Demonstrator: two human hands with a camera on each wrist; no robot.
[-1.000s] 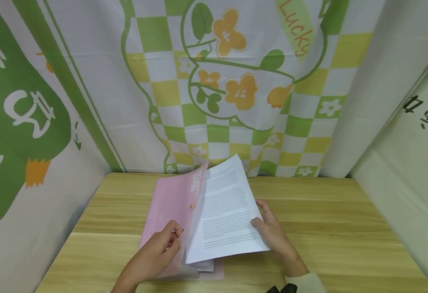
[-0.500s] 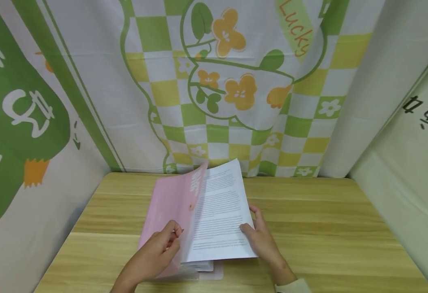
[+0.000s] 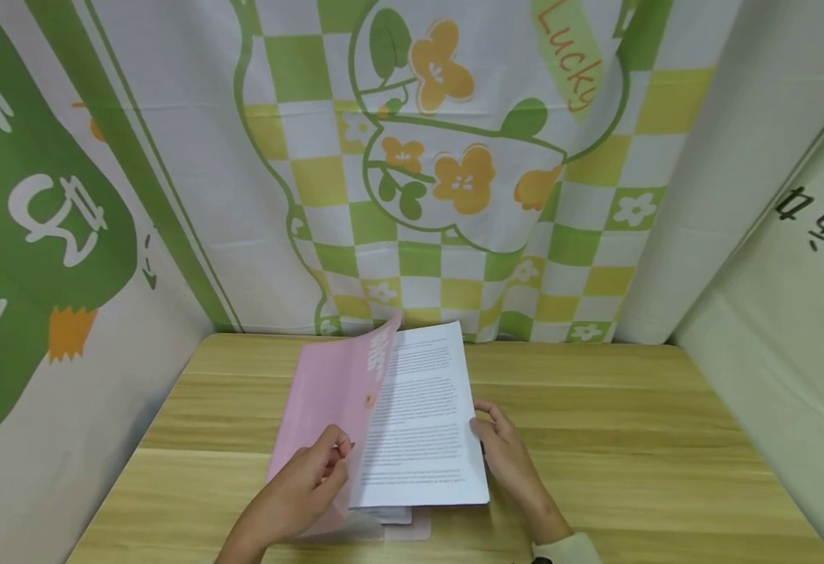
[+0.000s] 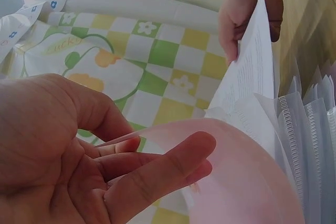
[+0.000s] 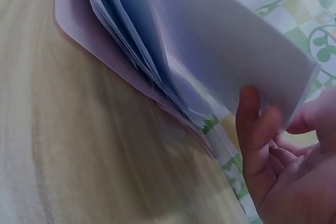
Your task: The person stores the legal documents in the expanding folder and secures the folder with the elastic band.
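Observation:
A pink document folder (image 3: 320, 392) lies on the table with its cover raised. My left hand (image 3: 306, 482) pinches the edge of that cover, which curves past the thumb in the left wrist view. A printed stack of paper (image 3: 419, 423) stands tilted in the folder's opening, its left side behind the cover. At the stack's right edge, my right hand (image 3: 514, 462) holds it between thumb and fingers; in the right wrist view the fingers (image 5: 249, 124) lie against the blank back. Clear plastic sleeves (image 4: 310, 145) show inside the folder in the left wrist view.
The wooden table (image 3: 630, 439) extends to both sides of the folder. Behind it hangs a green, yellow and white checked curtain (image 3: 440, 258). Printed cloth walls (image 3: 793, 329) flank the table.
The right hand has moved left and the paper stack has shifted left and lower, straightening as it goes deeper beside the pink cover. The left hand has stayed in place.

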